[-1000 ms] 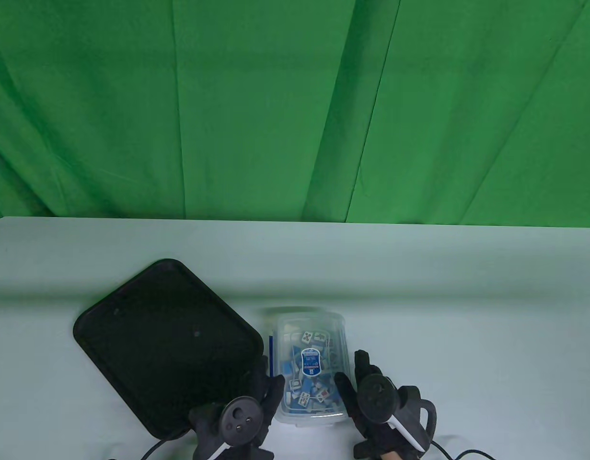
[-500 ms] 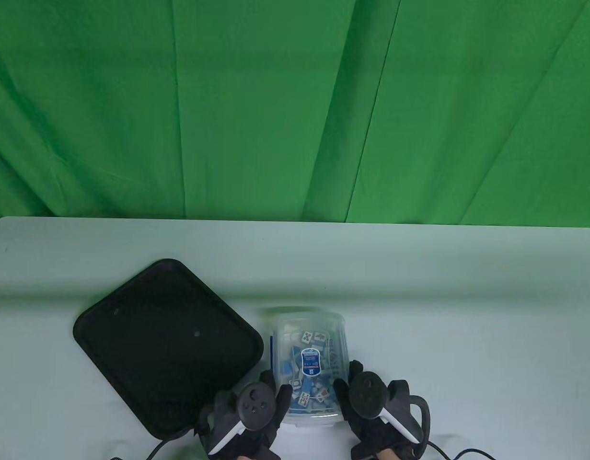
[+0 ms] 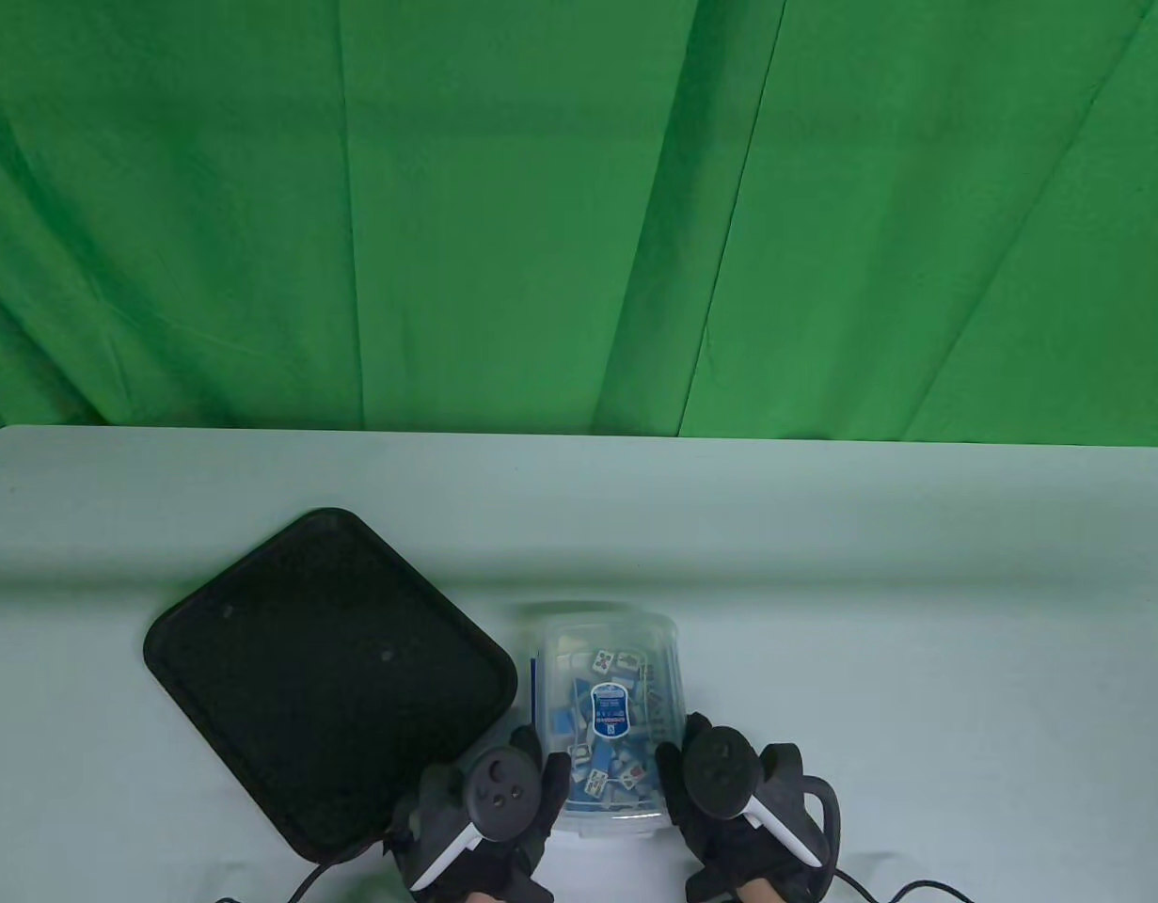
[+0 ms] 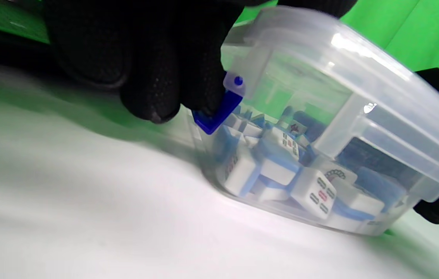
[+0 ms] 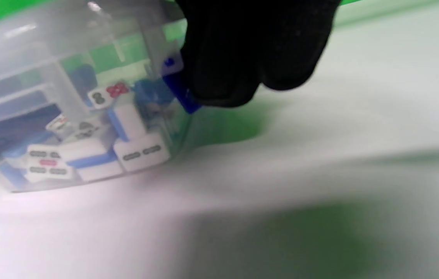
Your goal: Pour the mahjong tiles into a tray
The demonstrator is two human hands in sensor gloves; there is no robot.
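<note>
A clear lidded plastic box [image 3: 605,632] full of blue-and-white mahjong tiles [image 3: 624,769] stands on the table, just right of an empty black tray [image 3: 306,649]. My left hand [image 3: 544,767] is at the box's left side. In the left wrist view its fingers [image 4: 165,77] grip the blue side latch [image 4: 219,110] of the box [image 4: 320,97]. My right hand [image 3: 674,757] is at the box's right side. In the right wrist view its fingers [image 5: 242,58] cover the other blue latch [image 5: 176,87] of the box [image 5: 49,77]. The lid is on.
The pale table [image 3: 917,611] extends to the right and behind the box. A green cloth [image 3: 579,207] hangs behind the table. Glove cables [image 3: 917,889] trail at the near edge.
My left hand has moved right and turned in against the box's left side. My right hand has drawn back and closed in on the right side. The box has not moved.
</note>
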